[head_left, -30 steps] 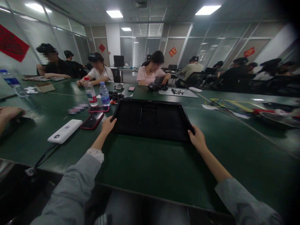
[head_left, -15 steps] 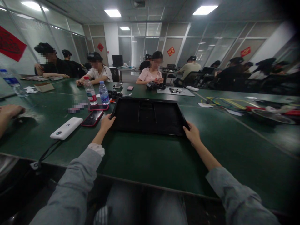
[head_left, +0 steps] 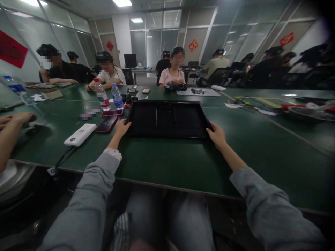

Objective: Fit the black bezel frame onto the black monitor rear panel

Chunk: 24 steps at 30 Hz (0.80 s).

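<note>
A flat black panel (head_left: 169, 119) with a raised frame lies on the green table (head_left: 167, 164) in front of me. My left hand (head_left: 121, 127) grips its near left corner. My right hand (head_left: 216, 134) grips its near right corner. Both arms are stretched forward in grey sleeves. A dark phone in a red case (head_left: 106, 123) and a white power bank (head_left: 80, 134) lie just left of my left hand.
Two water bottles (head_left: 102, 99) and a second phone (head_left: 112, 113) stand behind the red-cased phone. Another person's hand (head_left: 15, 119) rests at the left edge. Several people sit along the far side. Cables and tools (head_left: 251, 101) lie at the right.
The panel's far edge has come down, so it lies flatter on the table. Both hands stayed on its near corners. The view has tipped down and shows my lap.
</note>
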Tool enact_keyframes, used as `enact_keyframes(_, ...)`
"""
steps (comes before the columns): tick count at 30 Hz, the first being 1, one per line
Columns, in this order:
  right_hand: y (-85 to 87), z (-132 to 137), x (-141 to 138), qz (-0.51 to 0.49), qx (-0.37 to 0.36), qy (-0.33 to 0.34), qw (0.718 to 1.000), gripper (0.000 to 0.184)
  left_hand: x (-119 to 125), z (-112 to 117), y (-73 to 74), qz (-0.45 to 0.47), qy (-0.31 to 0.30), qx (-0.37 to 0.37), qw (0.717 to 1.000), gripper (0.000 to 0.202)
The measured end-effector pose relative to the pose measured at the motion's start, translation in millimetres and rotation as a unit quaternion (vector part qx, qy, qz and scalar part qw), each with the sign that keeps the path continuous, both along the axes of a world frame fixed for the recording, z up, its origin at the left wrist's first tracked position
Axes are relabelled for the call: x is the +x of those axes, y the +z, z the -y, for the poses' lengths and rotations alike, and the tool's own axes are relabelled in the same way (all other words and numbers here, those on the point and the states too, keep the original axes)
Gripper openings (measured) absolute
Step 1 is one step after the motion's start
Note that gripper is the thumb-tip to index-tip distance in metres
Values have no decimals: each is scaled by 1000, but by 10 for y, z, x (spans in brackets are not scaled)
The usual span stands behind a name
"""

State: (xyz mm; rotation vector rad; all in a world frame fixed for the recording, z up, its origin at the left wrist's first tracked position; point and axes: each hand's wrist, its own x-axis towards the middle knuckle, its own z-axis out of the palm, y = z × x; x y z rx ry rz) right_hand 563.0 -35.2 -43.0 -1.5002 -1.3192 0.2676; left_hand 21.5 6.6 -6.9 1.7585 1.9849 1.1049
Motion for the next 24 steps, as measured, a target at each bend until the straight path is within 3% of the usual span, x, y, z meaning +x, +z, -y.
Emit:
enact_keyframes(12, 27, -174, -58, -26, -13, -29, 999, 49, -11, -137, -63, 24, 4, -3, 1000, 51)
enact_keyframes(24, -61, -270, 47, -22, -16, 1, 1000, 49, -30, -205, -138, -1, 8, 7, 1000, 55)
